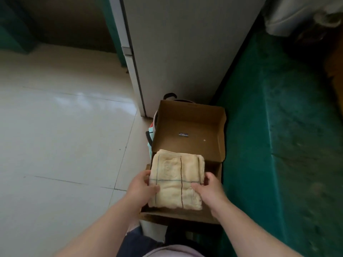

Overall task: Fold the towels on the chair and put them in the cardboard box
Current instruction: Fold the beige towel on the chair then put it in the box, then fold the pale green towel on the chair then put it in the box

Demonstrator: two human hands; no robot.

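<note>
A folded cream towel [176,180] with thin dark stripes is held over the open cardboard box [181,217]. My left hand [142,188] grips the towel's left edge, thumb on top. On the right edge my right hand [208,190] grips it the same way. The box's lid [189,127] stands open behind the towel, its brown inside facing up with a small sticker. The towel hides most of the box's inside.
A white door [174,43] stands just behind the box. A dark green couch or mattress [282,136] runs along the right. Pale floor tiles [61,136] spread to the left. Some bags or containers [151,134] are tucked behind the lid.
</note>
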